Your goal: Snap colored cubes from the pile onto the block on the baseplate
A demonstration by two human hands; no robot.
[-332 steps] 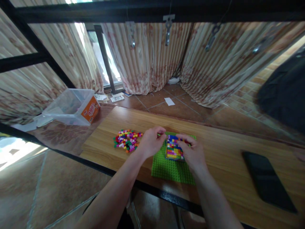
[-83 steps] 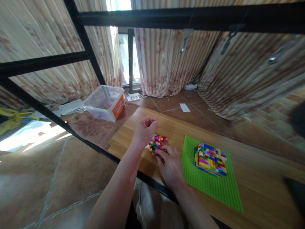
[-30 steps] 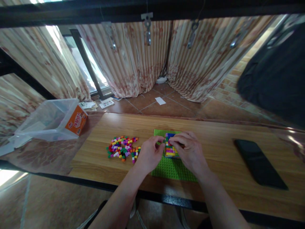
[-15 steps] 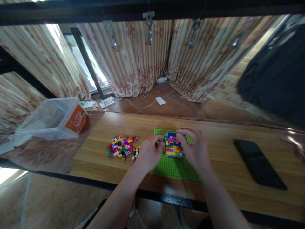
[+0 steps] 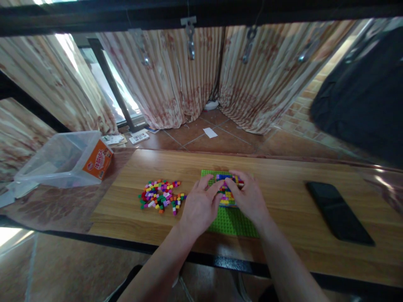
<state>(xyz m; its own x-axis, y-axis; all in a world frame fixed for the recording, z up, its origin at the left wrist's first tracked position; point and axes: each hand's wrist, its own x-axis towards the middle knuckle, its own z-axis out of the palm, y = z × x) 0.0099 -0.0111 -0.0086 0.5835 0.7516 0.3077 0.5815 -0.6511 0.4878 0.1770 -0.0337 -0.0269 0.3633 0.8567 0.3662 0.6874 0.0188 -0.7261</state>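
Note:
A green studded baseplate [image 5: 231, 222] lies on the wooden table [image 5: 283, 184]. On it stands a multicoloured block of small bricks [image 5: 227, 197], mostly covered by my hands. My left hand [image 5: 200, 205] rests on the block's left side with its fingers stretched over the top. My right hand [image 5: 247, 197] covers the block's right side, fingertips curled down on the top. The two hands meet over the block. Whether a loose brick is under the fingertips is hidden. A pile of loose coloured bricks [image 5: 160, 196] lies to the left of the plate.
A black phone [image 5: 338, 212] lies on the table at the right. A clear plastic tub [image 5: 59, 161] with an orange label stands on a patterned mat at the left. Curtains and tiled floor lie beyond the table's far edge. A black frame bar crosses above.
Both hands have closed in over the brick block, which showed between them half a second ago. About three seconds ago both hands were at the loose pile.

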